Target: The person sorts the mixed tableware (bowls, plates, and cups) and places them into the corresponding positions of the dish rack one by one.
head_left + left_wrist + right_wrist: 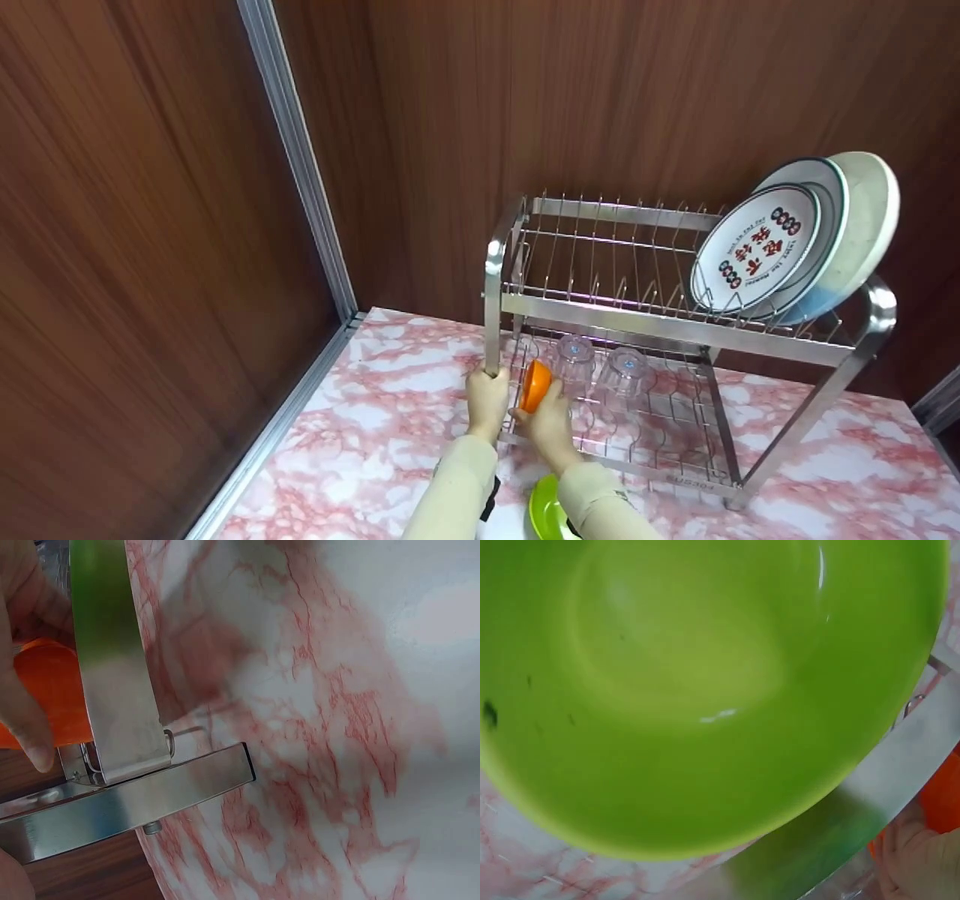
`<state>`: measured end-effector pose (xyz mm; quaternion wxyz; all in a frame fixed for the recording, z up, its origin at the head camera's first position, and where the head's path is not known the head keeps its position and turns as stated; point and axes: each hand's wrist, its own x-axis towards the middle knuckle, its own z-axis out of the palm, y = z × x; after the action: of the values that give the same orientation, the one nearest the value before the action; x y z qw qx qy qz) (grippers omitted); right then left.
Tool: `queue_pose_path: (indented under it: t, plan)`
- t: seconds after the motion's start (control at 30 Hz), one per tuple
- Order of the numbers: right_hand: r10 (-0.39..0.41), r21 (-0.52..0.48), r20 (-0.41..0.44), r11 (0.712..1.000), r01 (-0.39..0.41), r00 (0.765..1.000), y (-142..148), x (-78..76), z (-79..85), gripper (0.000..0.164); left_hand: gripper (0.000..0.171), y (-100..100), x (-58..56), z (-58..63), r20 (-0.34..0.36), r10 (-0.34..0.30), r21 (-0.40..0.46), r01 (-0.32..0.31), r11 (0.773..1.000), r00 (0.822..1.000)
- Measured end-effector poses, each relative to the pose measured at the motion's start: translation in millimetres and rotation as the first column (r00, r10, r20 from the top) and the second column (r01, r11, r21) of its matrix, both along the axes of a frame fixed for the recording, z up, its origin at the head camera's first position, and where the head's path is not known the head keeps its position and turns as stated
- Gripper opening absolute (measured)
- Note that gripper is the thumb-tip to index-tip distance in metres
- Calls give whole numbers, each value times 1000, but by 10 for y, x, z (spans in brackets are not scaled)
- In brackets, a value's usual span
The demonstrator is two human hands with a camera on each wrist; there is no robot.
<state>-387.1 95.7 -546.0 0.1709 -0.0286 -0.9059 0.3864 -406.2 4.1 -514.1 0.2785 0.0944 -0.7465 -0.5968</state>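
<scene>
My left hand (487,401) grips the left front post (492,322) of a two-tier metal dish rack (570,311). A small orange bowl (535,386) stands tilted on its side at the left end of the lower tier, and my right hand (553,427) holds it by the rim. In the left wrist view, the thumb lies across the orange bowl (52,686) behind the metal rail. Two clear glasses (575,360) sit upside down just beyond the right hand. A green bowl (682,787) fills most of the right wrist view, in front of the rack.
Several plates (754,251) lean upright at the right end of the upper tier, a large pale one (874,202) outermost. The rack stands on a red-and-white marbled tabletop (360,427). Brown wood-grain panels (450,112) rise behind and at the left.
</scene>
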Motion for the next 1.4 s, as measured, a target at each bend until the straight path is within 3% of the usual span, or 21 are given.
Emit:
queue_pose_path:
  t: [0.33,0.47,0.6,0.77,1.0,1.17,1.4]
  plan:
    - [50,-76,-1,996,-50,999,43,38,-59,92,22,4,-10,-5,-14,-10,-3,10,1000,1000]
    - [19,-80,3,997,-18,1000,51,87,-68,93,24,-10,3,-2,-19,-12,-3,12,1000,1000]
    - [-27,-24,-8,999,27,1000,108,177,-24,90,24,-18,2,-5,-9,-9,7,9,1000,1000]
    - [-45,20,-42,999,46,998,299,368,67,81,25,-20,-7,-1,23,-16,35,15,999,1000]
    - [-137,-75,-46,988,133,990,706,821,-1,72,20,-11,-1,1,1,-14,15,14,1000,1000]
    - [-172,-63,125,982,180,977,914,1079,-166,70,19,-16,-2,-2,-9,12,18,-12,1000,1000]
    - [-131,-34,382,987,156,915,1034,1217,-324,62,26,-3,-2,-2,16,-9,68,8,998,1000]
